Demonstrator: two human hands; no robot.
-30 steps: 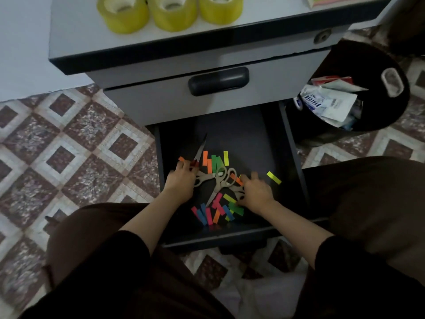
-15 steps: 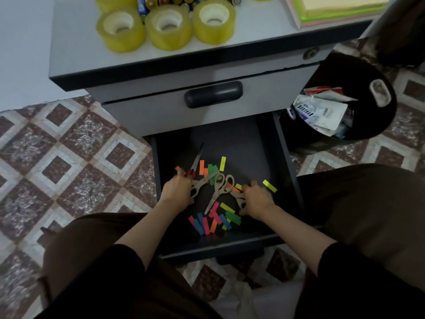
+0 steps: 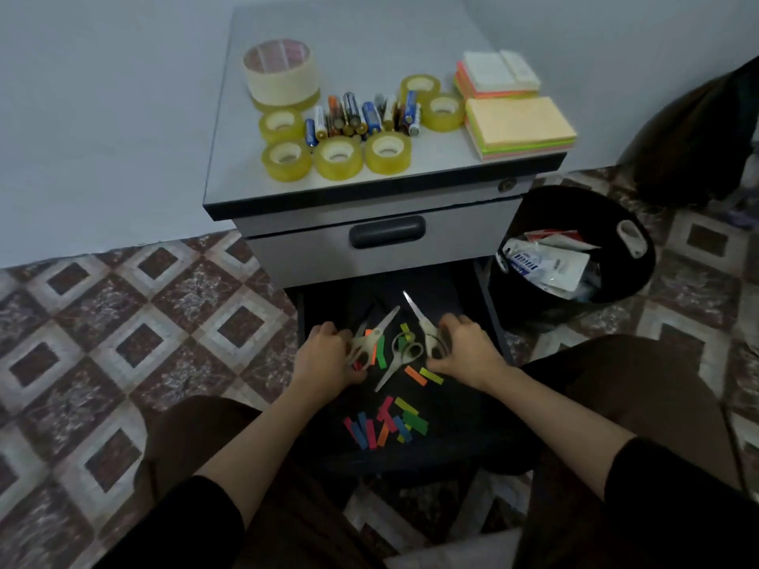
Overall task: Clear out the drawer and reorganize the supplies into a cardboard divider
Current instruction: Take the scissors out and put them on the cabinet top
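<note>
The lower drawer of a grey cabinet stands open, its dark floor strewn with coloured paper strips. My left hand grips the handles of one pair of pale scissors. My right hand grips the handles of another pair of scissors, blade pointing away from me. A third pair of scissors lies between my hands. No cardboard divider is in view.
On the cabinet top sit several yellow tape rolls, a wide tape roll, batteries and sticky-note stacks. A black bin with wrappers stands right of the drawer. The upper drawer is closed. Patterned tiles surround.
Both hands have lifted scissors by the handles, so the blades now point away. My head has tilted up, bringing the whole cabinet top into view.
</note>
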